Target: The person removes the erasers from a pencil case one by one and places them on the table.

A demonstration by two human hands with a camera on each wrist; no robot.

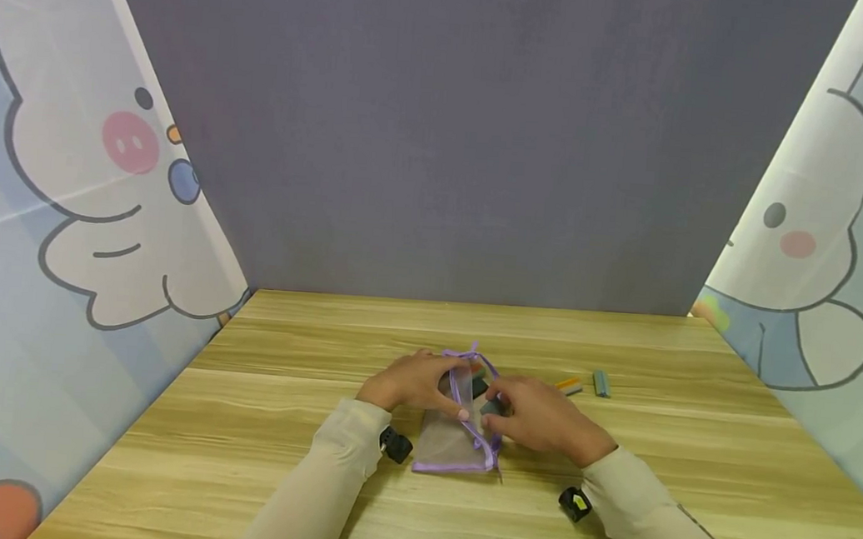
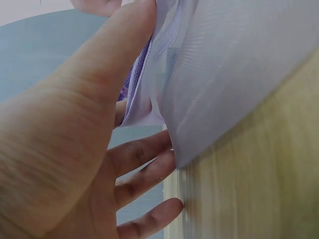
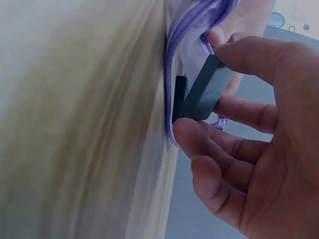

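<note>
A see-through mesh zip bag (image 1: pixel 445 442) with purple edging lies on the table, its mouth parted toward the right. My left hand (image 1: pixel 416 383) grips the upper edge of that mouth; in the left wrist view, the thumb and a finger are at the mesh and the other fingers are spread. At the opening, my right hand (image 1: pixel 541 415) pinches a dark grey-green rectangular block (image 3: pixel 207 89) between thumb and fingers. Beyond it, a second dark block (image 3: pixel 179 94) stands within the purple zip edge. Something orange-red shows near the bag's far end, partly hidden.
Right of the bag, an orange-and-grey piece (image 1: pixel 569 386) and a blue-green block (image 1: pixel 601 383) lie on the wooden table (image 1: pixel 306 336). A grey panel (image 1: pixel 441 136) rises behind the table, with cartoon-printed cloth at both sides.
</note>
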